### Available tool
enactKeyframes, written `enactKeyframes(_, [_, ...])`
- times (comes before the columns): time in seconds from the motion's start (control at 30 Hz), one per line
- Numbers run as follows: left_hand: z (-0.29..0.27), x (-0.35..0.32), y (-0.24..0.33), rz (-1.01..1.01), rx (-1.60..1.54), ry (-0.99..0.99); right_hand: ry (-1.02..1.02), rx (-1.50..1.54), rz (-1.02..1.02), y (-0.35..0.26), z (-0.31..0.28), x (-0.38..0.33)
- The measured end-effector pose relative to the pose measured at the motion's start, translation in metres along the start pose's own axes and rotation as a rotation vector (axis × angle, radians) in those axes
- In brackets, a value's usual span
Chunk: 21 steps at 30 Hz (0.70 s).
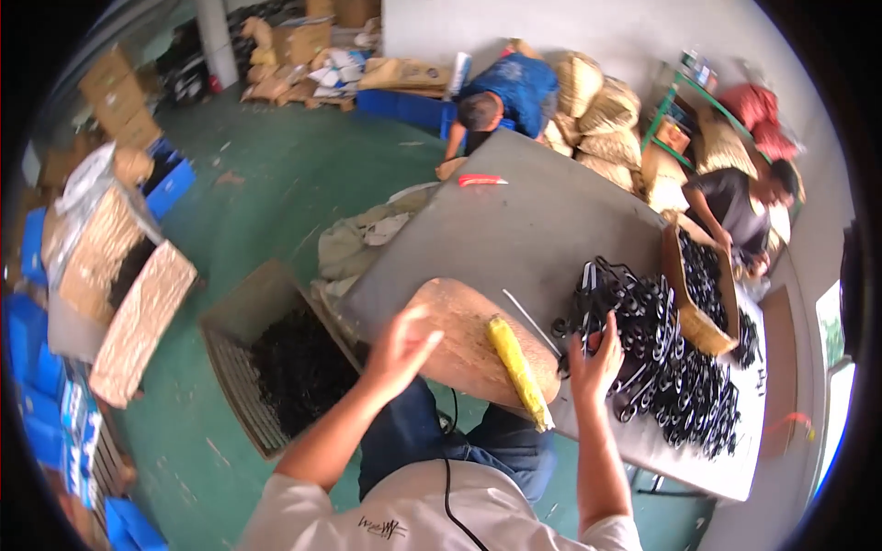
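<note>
My left hand hovers over the left part of a rounded brown board, thumb and fingers apart with nothing between them. Across the board's right side lies a long yellow-wrapped roll. A thin pale rod rests just beyond it, slanting across the table. At the left edge of a heap of black looped parts, my right hand has its thumb and fingers spread. Dark parts show between those fingers; whether they touch the hand is hard to see.
The grey table carries a red cutter and a carton of black parts. Left of my legs stands a bin with black pieces. One person bends at the far edge; another works at the right.
</note>
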<state>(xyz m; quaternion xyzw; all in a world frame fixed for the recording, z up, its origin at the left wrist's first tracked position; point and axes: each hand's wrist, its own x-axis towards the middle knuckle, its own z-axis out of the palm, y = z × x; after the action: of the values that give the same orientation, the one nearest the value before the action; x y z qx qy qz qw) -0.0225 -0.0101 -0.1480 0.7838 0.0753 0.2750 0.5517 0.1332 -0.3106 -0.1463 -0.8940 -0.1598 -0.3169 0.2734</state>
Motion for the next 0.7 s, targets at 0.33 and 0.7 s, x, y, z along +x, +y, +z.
enactKeyframes(0.33, [0.054, 0.023, 0.057, -0.173, -0.634, -0.24, -0.367, 0.087, -0.459, -0.05, -0.023, -0.06])
enactKeyframes(0.7, [0.04, 0.067, 0.08, -0.025, -0.36, -0.146, -1.032, 0.544, 0.553, -0.026, -0.043, -0.072])
